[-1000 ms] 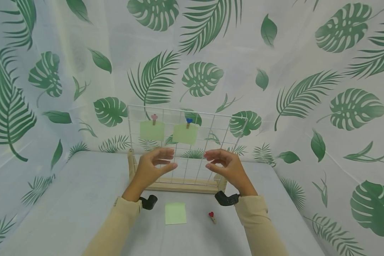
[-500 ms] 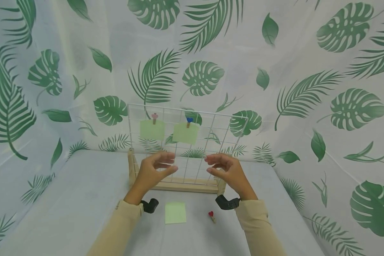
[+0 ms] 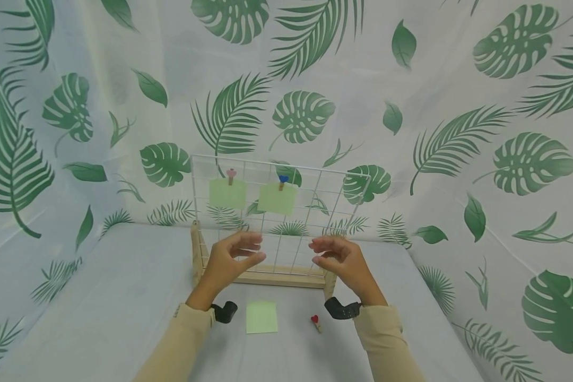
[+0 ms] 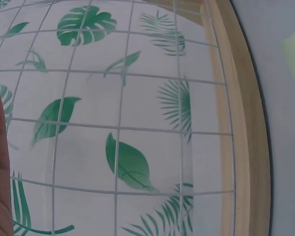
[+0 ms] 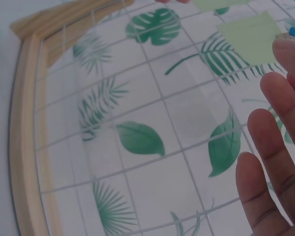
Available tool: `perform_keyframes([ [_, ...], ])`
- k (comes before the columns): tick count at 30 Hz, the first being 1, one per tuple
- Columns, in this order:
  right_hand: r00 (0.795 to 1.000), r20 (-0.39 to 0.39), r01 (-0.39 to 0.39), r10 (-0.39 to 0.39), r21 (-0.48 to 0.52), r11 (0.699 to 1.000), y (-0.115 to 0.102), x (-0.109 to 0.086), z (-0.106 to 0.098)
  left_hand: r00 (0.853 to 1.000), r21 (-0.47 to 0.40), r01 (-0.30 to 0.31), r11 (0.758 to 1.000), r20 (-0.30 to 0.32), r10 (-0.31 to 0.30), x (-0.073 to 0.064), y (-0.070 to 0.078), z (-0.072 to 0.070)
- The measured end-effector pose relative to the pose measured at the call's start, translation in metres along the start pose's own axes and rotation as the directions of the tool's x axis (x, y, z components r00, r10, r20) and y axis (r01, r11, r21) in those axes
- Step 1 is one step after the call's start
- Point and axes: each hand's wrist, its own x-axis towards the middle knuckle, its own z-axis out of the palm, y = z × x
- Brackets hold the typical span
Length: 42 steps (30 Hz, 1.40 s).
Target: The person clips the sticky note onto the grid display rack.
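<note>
Both hands hover in front of a white wire grid [image 3: 310, 223] set in a wooden stand [image 3: 281, 279]. My left hand [image 3: 230, 261] holds nothing, its fingers relaxed and pointing right. Opposite it, my right hand [image 3: 343, 259] is likewise bare, fingers loosely bent toward the left one. Two green sticky notes hang on the grid: the left note [image 3: 227, 194] under a pink-topped clothespin [image 3: 231, 177], the right note [image 3: 277, 199] under a blue heart clothespin [image 3: 283, 182]. On the table below lie a third green note [image 3: 261, 317] and a small red heart clothespin [image 3: 317, 323].
A white cloth covers the table [image 3: 124, 297]. Leaf-printed curtains [image 3: 363, 79] rise behind it and on both sides. Each wrist wears a black camera mount, such as the right mount [image 3: 341, 309].
Both hands have sunk a little lower in front of the grid, and the right one has drifted slightly right. The notes and clothespins stay where they were.
</note>
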Motion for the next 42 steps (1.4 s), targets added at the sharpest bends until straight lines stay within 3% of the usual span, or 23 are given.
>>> perform_keyframes([
  [12,0.998,-0.009,-0.058,0.058,0.011,0.998,0.007,-0.01,0.003,0.998,-0.006,0.058,0.998,0.001,-0.058,-0.011,-0.009,0.005],
  [32,0.992,-0.034,-0.119,0.12,0.035,0.992,0.021,-0.029,0.009,0.999,-0.047,0.044,0.998,-0.013,-0.044,-0.027,-0.026,0.013],
  [42,0.992,-0.043,-0.116,0.119,0.065,0.991,0.029,-0.04,0.011,0.997,-0.047,0.075,0.996,-0.004,-0.075,-0.034,-0.031,0.016],
])
